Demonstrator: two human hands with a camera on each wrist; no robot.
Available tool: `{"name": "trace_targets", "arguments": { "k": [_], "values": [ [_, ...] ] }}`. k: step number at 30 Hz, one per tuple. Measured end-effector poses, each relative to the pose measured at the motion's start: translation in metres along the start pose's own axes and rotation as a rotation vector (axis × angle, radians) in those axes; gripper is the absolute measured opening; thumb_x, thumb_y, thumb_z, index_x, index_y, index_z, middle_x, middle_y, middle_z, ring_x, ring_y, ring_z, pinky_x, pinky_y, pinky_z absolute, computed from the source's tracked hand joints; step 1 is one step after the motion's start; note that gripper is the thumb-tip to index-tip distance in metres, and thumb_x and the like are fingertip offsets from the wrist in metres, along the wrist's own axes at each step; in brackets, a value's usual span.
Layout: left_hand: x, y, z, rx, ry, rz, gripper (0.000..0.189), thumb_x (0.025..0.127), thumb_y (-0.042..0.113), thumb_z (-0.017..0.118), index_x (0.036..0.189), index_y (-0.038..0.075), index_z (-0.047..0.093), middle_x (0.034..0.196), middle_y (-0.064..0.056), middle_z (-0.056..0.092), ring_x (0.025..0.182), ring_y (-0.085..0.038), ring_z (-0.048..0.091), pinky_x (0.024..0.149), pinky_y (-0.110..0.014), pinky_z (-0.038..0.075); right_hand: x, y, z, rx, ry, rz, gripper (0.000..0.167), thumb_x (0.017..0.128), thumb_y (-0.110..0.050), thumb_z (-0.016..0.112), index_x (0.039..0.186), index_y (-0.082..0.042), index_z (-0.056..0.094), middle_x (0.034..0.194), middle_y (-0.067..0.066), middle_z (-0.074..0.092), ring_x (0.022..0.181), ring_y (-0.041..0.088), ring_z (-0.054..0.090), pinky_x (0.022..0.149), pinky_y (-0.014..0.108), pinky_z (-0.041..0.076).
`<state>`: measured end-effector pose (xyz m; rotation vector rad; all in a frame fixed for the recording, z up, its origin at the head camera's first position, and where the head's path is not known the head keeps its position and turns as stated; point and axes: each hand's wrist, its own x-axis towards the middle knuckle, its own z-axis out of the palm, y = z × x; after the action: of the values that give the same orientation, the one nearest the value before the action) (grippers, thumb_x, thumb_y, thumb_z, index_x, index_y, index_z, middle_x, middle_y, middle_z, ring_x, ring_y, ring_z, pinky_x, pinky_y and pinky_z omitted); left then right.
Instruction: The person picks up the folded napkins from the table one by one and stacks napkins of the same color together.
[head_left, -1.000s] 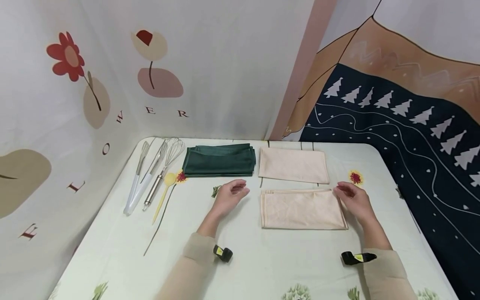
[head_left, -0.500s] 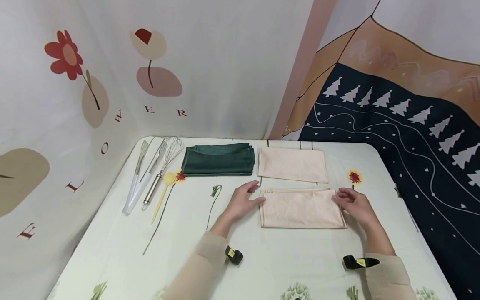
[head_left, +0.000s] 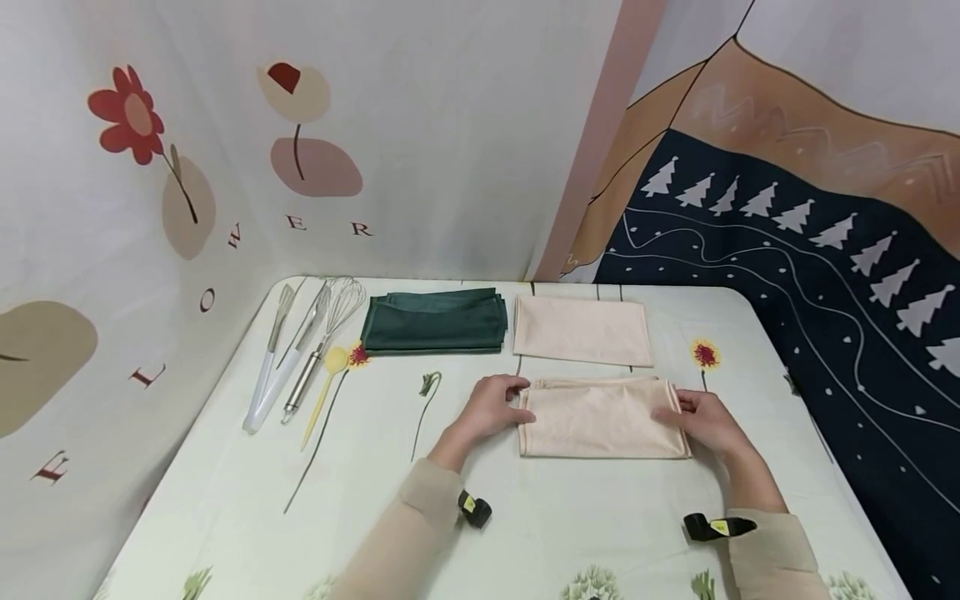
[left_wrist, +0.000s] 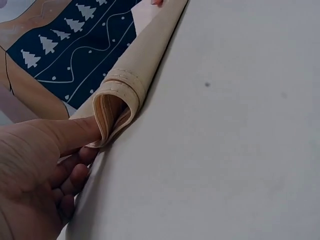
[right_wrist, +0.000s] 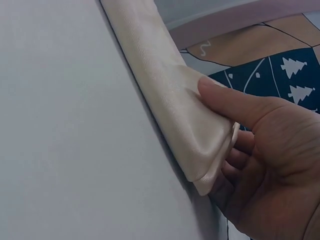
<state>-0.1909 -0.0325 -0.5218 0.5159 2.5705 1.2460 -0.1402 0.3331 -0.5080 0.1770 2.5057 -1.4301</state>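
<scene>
A folded pale pink cloth [head_left: 600, 421] lies on the table, its layered end showing as a loop in the left wrist view. My left hand [head_left: 491, 408] pinches its left end, thumb on top and the other fingers at or under the edge. At the opposite end my right hand [head_left: 705, 421] grips the cloth, thumb [right_wrist: 220, 97] pressed on the upper face and fingers curled beneath. Just behind it lies a second folded pink cloth [head_left: 583, 331]. A folded dark green cloth [head_left: 435, 321] sits to the left of that one.
At the table's left side lie a whisk [head_left: 318, 358], clear-handled tongs [head_left: 273, 400], a slim metal-headed utensil [head_left: 272, 346] and a yellow spoon [head_left: 326, 392]. Printed curtains stand behind and beside the white flowered tablecloth [head_left: 570, 533].
My left hand has moved right, from beside the front pink cloth onto its left end. My right hand has shifted slightly, its thumb now over the cloth's right end.
</scene>
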Motion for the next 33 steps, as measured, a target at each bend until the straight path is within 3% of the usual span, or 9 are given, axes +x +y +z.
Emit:
{"name": "trace_targets", "arguments": {
  "k": [5,8,13,21,24,26,29,33],
  "values": [
    [0.001,0.002,0.001,0.064,-0.057,0.044,0.032,0.085,0.02,0.083,0.113,0.007,0.075,0.089,0.004,0.068,0.078,-0.01,0.056,0.076,-0.029,0.048,-0.003,0.0,0.001,-0.002,-0.059,-0.047,0.04,0.092,-0.018,0.077,0.113,0.014,0.066,0.084,0.011,0.07,0.069,0.018,0.064,0.06,0.03,0.055],
    [0.0,0.002,0.004,0.064,-0.056,0.064,0.022,0.088,0.018,0.079,0.108,0.009,0.076,0.082,0.007,0.064,0.073,-0.008,0.054,0.072,-0.027,0.046,-0.004,0.002,-0.001,-0.006,-0.073,-0.066,0.036,0.092,-0.017,0.077,0.109,0.013,0.067,0.082,0.011,0.068,0.068,0.016,0.061,0.059,0.029,0.053],
    [-0.003,-0.001,0.008,-0.079,0.017,0.049,0.016,0.093,0.013,0.074,0.108,0.006,0.072,0.085,0.002,0.065,0.074,-0.009,0.056,0.069,-0.026,0.049,-0.003,0.007,-0.002,-0.032,-0.075,-0.089,0.032,0.093,-0.018,0.076,0.107,0.01,0.069,0.081,0.008,0.064,0.069,0.015,0.056,0.06,0.027,0.05],
    [-0.004,0.001,0.013,-0.322,0.119,0.01,0.022,0.093,0.005,0.072,0.114,0.0,0.069,0.1,-0.01,0.073,0.089,-0.019,0.071,0.079,-0.028,0.057,-0.004,0.007,0.004,-0.045,-0.034,-0.118,0.031,0.093,-0.018,0.076,0.106,0.009,0.07,0.082,0.01,0.067,0.068,0.015,0.058,0.06,0.028,0.051],
    [-0.005,0.003,0.013,-0.411,0.151,-0.045,0.045,0.092,0.005,0.074,0.133,-0.004,0.058,0.109,-0.016,0.072,0.098,-0.026,0.072,0.083,-0.032,0.059,-0.003,0.008,0.006,-0.034,-0.019,-0.111,0.038,0.093,-0.021,0.076,0.114,0.01,0.068,0.087,0.01,0.07,0.07,0.015,0.062,0.061,0.028,0.053],
    [-0.005,0.003,0.013,-0.455,0.16,-0.122,0.064,0.092,0.007,0.075,0.147,-0.006,0.044,0.115,-0.018,0.071,0.103,-0.027,0.072,0.086,-0.034,0.058,-0.004,0.008,0.006,-0.01,-0.024,-0.092,0.044,0.093,-0.022,0.076,0.12,0.011,0.066,0.088,0.01,0.072,0.072,0.015,0.065,0.062,0.028,0.055],
    [-0.006,0.003,0.01,-0.498,0.155,-0.23,0.079,0.091,0.011,0.076,0.153,-0.009,0.032,0.118,-0.019,0.071,0.105,-0.027,0.071,0.088,-0.035,0.058,-0.007,0.007,0.003,0.018,-0.049,-0.048,0.047,0.094,-0.025,0.074,0.122,0.011,0.064,0.084,0.008,0.071,0.07,0.014,0.063,0.061,0.027,0.054],
    [-0.006,0.003,0.004,-0.538,0.077,-0.277,0.054,0.091,0.012,0.075,0.137,-0.01,0.056,0.11,-0.017,0.074,0.097,-0.024,0.073,0.081,-0.032,0.059,-0.015,0.005,-0.003,0.017,-0.094,-0.018,0.037,0.095,-0.024,0.074,0.109,0.009,0.067,0.073,0.004,0.061,0.063,0.012,0.054,0.058,0.025,0.048]
  ]
}}
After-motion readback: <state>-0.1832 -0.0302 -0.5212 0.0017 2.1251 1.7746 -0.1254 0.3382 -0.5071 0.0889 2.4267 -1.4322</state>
